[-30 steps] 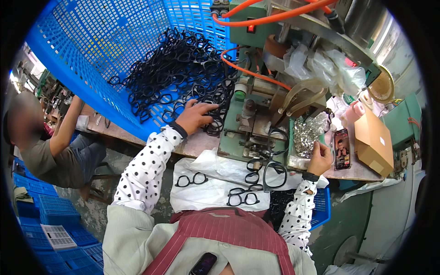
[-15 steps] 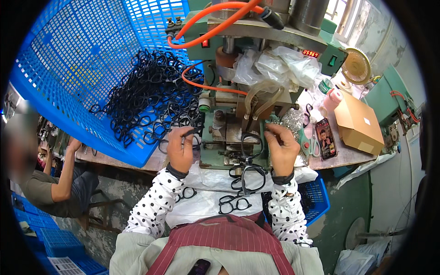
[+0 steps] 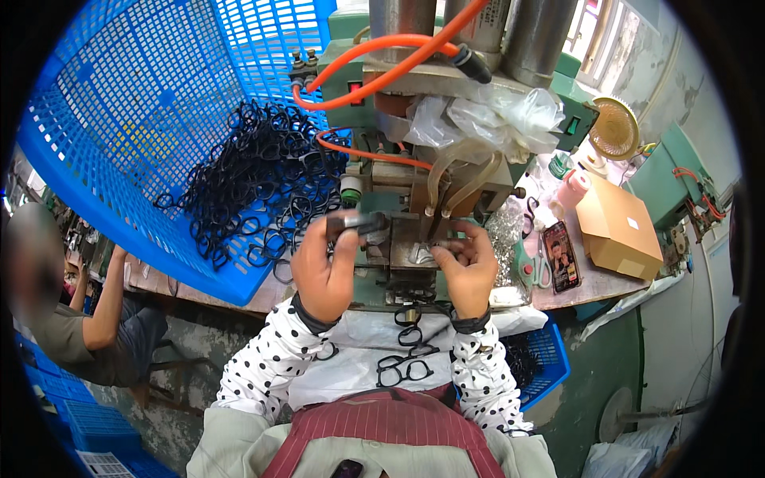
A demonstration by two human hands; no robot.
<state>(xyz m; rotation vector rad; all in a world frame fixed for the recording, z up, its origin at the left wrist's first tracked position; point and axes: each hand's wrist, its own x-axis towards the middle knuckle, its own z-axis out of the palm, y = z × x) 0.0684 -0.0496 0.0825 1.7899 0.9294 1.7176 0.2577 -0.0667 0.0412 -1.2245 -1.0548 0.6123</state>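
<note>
Black eyeglass frame [image 3: 357,222] sits up at the front of the green press machine [image 3: 414,231], held at its left end by the left hand [image 3: 325,267], fingers pinched round it. Right hand [image 3: 466,267] is up at the same height on the other side of the machine's centre block; its fingertips [image 3: 443,248] close on a small dark piece, prob. the frame's other end, but can't tell for sure. Both wrists wear polka-dot sleeves.

Above the hands: clear tubes [image 3: 446,171] loop down the machine face, an orange hose [image 3: 374,76] arcs over the top, crumpled clear plastic [image 3: 486,119] bunches under the grey cylinders.

Left of the machine, a big blue crate [image 3: 143,103] stands tilted on the bench [image 3: 239,296], w/ a heap of black frames [image 3: 255,183] spilling toward the machine.

Below the hands, more finished frames [image 3: 405,368] lie on a white sheet [image 3: 351,362] over the person's lap.

Right side of bench: scissors [image 3: 532,267], a phone [image 3: 561,256], a cardboard box [image 3: 617,231], a small fan [image 3: 615,127].

Far left, another person [image 3: 72,319] sits lower down, arm raised to the bench edge.
</note>
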